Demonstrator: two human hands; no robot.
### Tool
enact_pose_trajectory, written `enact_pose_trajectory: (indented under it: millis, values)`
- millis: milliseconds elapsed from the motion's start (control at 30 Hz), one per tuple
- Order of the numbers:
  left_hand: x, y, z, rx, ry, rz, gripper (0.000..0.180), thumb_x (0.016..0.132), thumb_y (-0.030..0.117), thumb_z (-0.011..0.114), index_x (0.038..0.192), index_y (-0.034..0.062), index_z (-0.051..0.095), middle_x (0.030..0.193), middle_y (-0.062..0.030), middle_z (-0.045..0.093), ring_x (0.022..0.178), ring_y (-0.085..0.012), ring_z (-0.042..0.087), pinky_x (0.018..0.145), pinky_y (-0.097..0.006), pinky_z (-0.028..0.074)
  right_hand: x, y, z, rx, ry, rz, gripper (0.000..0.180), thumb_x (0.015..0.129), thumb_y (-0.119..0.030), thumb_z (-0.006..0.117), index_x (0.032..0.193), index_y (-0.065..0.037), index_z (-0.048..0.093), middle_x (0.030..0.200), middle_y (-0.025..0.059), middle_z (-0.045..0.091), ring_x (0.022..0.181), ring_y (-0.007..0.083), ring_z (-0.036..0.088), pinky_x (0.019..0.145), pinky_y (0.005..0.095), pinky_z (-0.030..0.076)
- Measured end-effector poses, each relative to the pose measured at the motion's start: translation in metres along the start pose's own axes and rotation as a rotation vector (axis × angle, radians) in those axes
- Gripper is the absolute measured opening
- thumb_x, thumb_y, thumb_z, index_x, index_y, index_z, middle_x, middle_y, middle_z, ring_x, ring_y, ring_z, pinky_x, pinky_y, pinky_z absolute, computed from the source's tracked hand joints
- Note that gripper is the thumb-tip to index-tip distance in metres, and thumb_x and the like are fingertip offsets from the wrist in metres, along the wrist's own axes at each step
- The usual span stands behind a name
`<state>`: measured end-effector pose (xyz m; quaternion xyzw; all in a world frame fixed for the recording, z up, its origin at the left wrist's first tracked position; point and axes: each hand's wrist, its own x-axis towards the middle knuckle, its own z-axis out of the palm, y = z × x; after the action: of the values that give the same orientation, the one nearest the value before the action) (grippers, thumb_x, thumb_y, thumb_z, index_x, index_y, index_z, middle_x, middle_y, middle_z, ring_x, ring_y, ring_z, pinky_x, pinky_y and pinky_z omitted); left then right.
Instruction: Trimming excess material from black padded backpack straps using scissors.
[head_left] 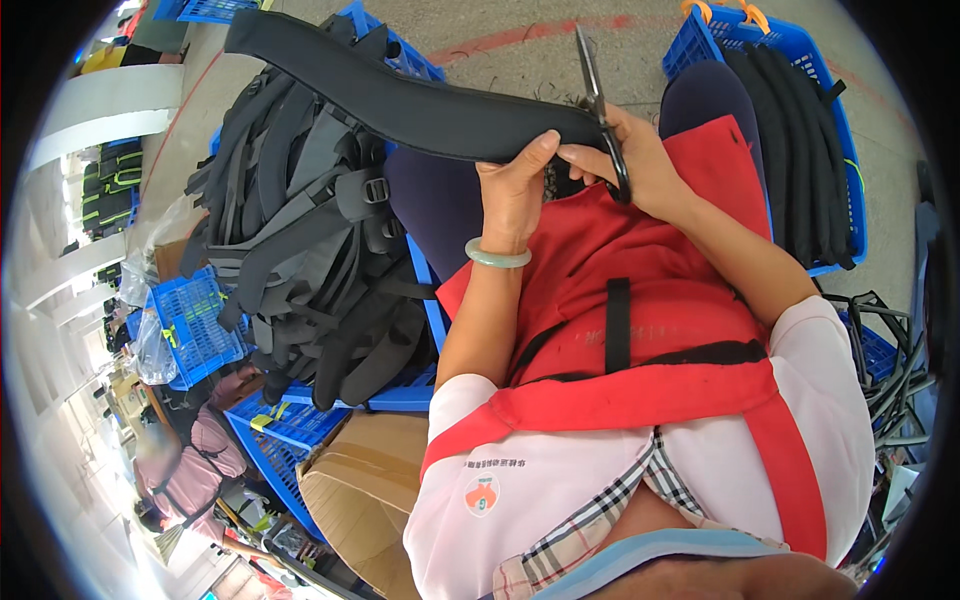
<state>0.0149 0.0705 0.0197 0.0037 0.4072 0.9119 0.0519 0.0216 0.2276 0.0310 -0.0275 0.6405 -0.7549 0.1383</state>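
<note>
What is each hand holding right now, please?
Left hand: closed on the black padded strap.
Right hand: closed on the scissors, blades up.

A long, curved black padded strap (400,95) stretched from the far left toward the centre, its near end pinched over a red apron. Dark-handled scissors (598,100) stood upright against that end, blades pointing far.

Sewing workshop: blue crates (190,330) heaped with black straps (300,240), concrete floor (520,50).
</note>
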Motion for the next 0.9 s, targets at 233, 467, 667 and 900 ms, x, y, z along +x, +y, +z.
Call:
enact_pose_trajectory:
  millis: [233, 467, 667, 900]
  values:
    - [0.000, 0.010, -0.018, 0.083, 0.059, -0.017, 0.020, 0.080, -0.006, 0.070, 0.096, 0.0049, 0.065, 0.089, -0.0029, 0.064, 0.079, -0.0118, 0.059, 0.075, -0.026, 0.047, -0.005, -0.007, -0.003, -0.108, -0.051, 0.102, 0.028, 0.084, -0.021, 0.074, 0.097, -0.003, 0.056, 0.070, 0.0013, 0.055, 0.061, 0.0066, 0.051, 0.055, 0.0207, 0.042]
    - [0.001, 0.021, -0.040, -0.028, -0.032, -0.001, 0.026, 0.081, -0.010, 0.063, 0.105, 0.0016, 0.062, 0.100, -0.0085, 0.065, 0.093, -0.0210, 0.064, 0.089, -0.035, 0.051, -0.028, -0.023, -0.043, -0.689, -0.125, -0.020, 0.045, 0.079, -0.029, 0.077, 0.103, 0.000, 0.051, 0.077, 0.0091, 0.053, 0.067, 0.0180, 0.049, 0.064, 0.0310, 0.042]
    - [-0.003, 0.024, -0.034, -0.004, -0.097, -0.053, 0.027, 0.081, -0.010, 0.064, 0.105, 0.0017, 0.062, 0.100, -0.0086, 0.065, 0.093, -0.0214, 0.064, 0.088, -0.036, 0.051, -0.042, -0.032, -0.049, -0.813, -0.276, 0.090, 0.063, 0.072, -0.037, 0.080, 0.114, -0.002, 0.048, 0.093, 0.0118, 0.054, 0.078, 0.0310, 0.053, 0.071, 0.0383, 0.044]
    - [-0.006, 0.009, -0.021, -0.020, 0.072, -0.075, 0.018, 0.079, -0.009, 0.065, 0.092, 0.0029, 0.067, 0.087, -0.0071, 0.068, 0.078, -0.0193, 0.067, 0.061, -0.031, 0.056, -0.039, -0.018, -0.047, -0.839, -0.242, 0.025, 0.075, 0.068, -0.046, 0.081, 0.117, 0.000, 0.046, 0.095, 0.0176, 0.057, 0.083, 0.0356, 0.056, 0.073, 0.0401, 0.044]
